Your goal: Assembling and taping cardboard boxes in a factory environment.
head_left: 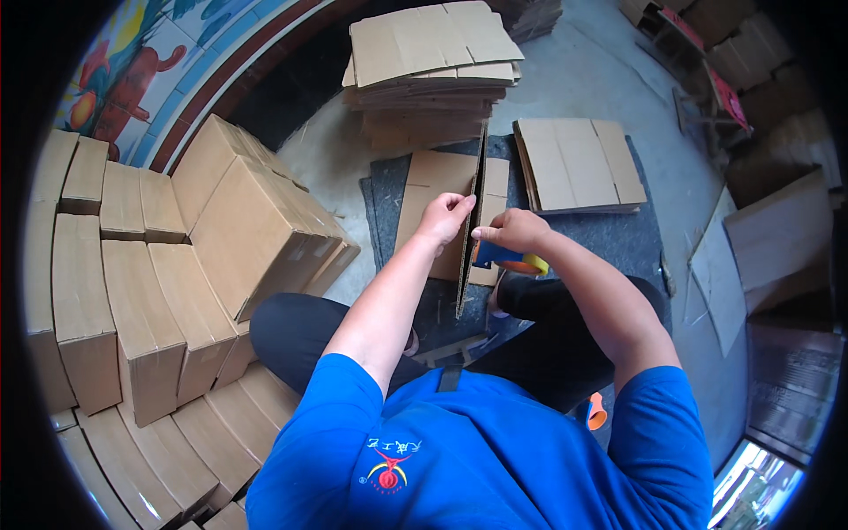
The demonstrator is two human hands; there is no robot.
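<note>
Blue cloth of the person's shirt (530, 442) fills the lower middle, with a small red and yellow emblem on the chest and dark trousers (300, 329) spreading to both sides beyond it. Biggest of everything around is the bank of closed brown boxes (132, 327) on the left, packed side by side in tiers, the ones nearest the middle leaning at a tilt. Grey floor (574, 75) runs along the far side and the right, and a dark mat (609, 252) covers part of it in front of the person.

Beyond the mat rises a tall stack of flat cardboard (433, 40), its layers slightly uneven. On the mat's right half sits a lower stack of folded sheets (574, 163); near the middle, a flattened carton (428, 190) lies under the hands.

Above that carton, between the two hands, stands the upright cardboard (480, 168), seen almost edge-on. The left hand (446, 218) is clamped on it from the left, thumb near its upper edge. The right hand (517, 231) is curled around a blue tape dispenser (491, 254) with a yellow roll, just right of the cardboard. Smallest is an orange roll (598, 412), beside the person's right elbow.
</note>
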